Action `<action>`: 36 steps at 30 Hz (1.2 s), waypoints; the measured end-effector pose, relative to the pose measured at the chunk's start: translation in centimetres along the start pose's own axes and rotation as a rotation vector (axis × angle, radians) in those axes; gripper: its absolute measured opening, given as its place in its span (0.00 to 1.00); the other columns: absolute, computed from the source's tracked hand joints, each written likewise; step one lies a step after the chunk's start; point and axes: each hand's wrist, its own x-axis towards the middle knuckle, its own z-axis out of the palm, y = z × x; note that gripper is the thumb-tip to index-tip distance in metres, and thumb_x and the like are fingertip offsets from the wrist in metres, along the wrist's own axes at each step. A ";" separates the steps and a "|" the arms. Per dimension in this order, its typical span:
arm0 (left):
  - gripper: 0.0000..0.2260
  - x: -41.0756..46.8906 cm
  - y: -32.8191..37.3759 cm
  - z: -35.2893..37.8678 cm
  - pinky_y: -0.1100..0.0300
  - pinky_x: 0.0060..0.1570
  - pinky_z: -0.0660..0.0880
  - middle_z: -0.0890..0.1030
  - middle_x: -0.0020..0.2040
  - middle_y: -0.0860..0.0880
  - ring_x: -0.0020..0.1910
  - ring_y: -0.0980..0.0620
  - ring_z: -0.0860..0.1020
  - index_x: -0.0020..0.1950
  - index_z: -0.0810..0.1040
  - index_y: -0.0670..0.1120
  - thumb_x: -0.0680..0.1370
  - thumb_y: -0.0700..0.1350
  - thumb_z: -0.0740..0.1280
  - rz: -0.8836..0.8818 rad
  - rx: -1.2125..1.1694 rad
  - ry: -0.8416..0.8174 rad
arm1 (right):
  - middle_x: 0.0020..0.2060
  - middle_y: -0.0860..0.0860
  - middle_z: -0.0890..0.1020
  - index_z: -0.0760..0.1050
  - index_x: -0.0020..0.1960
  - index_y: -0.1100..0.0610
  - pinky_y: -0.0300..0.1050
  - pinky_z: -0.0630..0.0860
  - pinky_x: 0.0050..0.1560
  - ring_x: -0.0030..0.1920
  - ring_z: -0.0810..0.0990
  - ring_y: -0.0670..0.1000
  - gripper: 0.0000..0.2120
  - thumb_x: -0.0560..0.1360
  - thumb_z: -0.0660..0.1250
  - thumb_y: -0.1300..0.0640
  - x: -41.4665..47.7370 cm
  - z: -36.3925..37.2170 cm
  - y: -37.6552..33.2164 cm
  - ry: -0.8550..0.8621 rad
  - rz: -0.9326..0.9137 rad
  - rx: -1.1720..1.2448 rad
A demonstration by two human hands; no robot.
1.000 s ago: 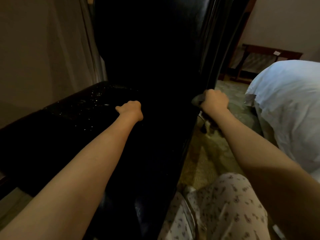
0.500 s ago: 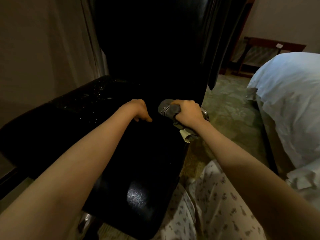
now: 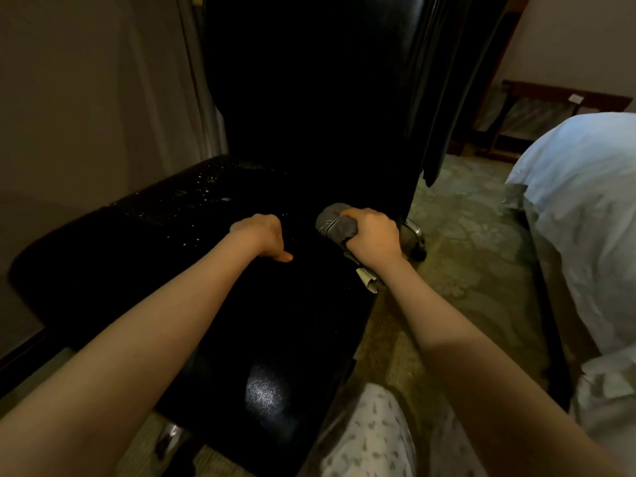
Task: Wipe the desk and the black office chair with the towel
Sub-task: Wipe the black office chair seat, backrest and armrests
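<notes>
- Gripping the grey towel [image 3: 335,224] in the right hand [image 3: 373,237], fingers wrapped tight round the bunched cloth, a loose end poking out below the wrist.
- Holding that towel at the rear right of the seat of the black office chair [image 3: 275,339], close to the foot of the backrest.
- Resting the left hand [image 3: 261,235] on the seat just beside the towel, apart from it; fingers curled under with nothing visible in them, thumb stuck out along the leather.
- Straight ahead, a tall glossy backrest; near the seat's front edge, a bright patch of glare.
- To the left, a low black surface [image 3: 137,235] sprinkled with pale specks; cannot tell whether joined to the chair.
- Just behind the right hand, a chrome chair base [image 3: 414,232] on patterned green carpet [image 3: 464,263].
- At right, a bed [image 3: 585,218] in white linen; beyond it, a wooden luggage rack [image 3: 550,108] by the wall.
- At bottom, a knee in floral trousers [image 3: 371,435] beside the seat.
</notes>
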 end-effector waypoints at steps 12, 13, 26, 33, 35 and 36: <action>0.07 -5.6 0.9 2.4 0.64 0.39 0.73 0.76 0.42 0.51 0.41 0.54 0.75 0.41 0.76 0.48 0.71 0.45 0.74 -0.101 -0.274 0.108 | 0.53 0.61 0.79 0.76 0.63 0.58 0.54 0.74 0.48 0.54 0.76 0.64 0.17 0.75 0.64 0.61 -1.0 -0.9 0.0 0.016 -0.098 0.007; 0.07 -5.8 1.1 3.3 0.62 0.43 0.74 0.76 0.44 0.51 0.44 0.53 0.75 0.40 0.76 0.49 0.71 0.46 0.74 -0.146 -0.257 0.148 | 0.55 0.62 0.79 0.75 0.64 0.57 0.55 0.74 0.51 0.55 0.76 0.64 0.18 0.75 0.64 0.62 -1.3 -1.2 -0.2 -0.007 -0.110 0.012; 0.08 -9.1 6.1 7.0 0.49 0.55 0.74 0.77 0.58 0.40 0.56 0.40 0.75 0.54 0.77 0.44 0.78 0.40 0.62 -0.451 -0.137 0.506 | 0.60 0.53 0.78 0.75 0.65 0.49 0.46 0.70 0.55 0.61 0.73 0.55 0.18 0.75 0.67 0.58 -8.1 -5.3 -2.3 -0.367 -0.522 0.075; 0.10 -9.3 6.5 6.6 0.48 0.56 0.74 0.77 0.57 0.41 0.56 0.41 0.75 0.52 0.75 0.42 0.74 0.45 0.70 -0.481 -0.186 0.446 | 0.51 0.52 0.82 0.79 0.60 0.52 0.48 0.79 0.48 0.51 0.80 0.52 0.19 0.70 0.68 0.63 -10.1 -7.1 -0.5 -0.761 -0.709 -0.055; 0.12 -9.5 6.6 6.5 0.47 0.57 0.74 0.76 0.57 0.40 0.56 0.41 0.75 0.55 0.75 0.41 0.75 0.45 0.70 -0.467 -0.189 0.428 | 0.50 0.53 0.82 0.79 0.60 0.54 0.46 0.78 0.42 0.50 0.80 0.53 0.20 0.69 0.66 0.65 -10.5 -7.1 0.8 -0.806 -0.700 -0.170; 0.12 -9.5 6.5 6.5 0.47 0.57 0.74 0.76 0.57 0.40 0.56 0.41 0.75 0.55 0.75 0.41 0.75 0.45 0.70 -0.461 -0.188 0.419 | 0.50 0.53 0.82 0.78 0.60 0.54 0.46 0.78 0.41 0.49 0.80 0.53 0.20 0.70 0.66 0.66 -10.4 -7.0 1.5 -0.789 -0.666 -0.169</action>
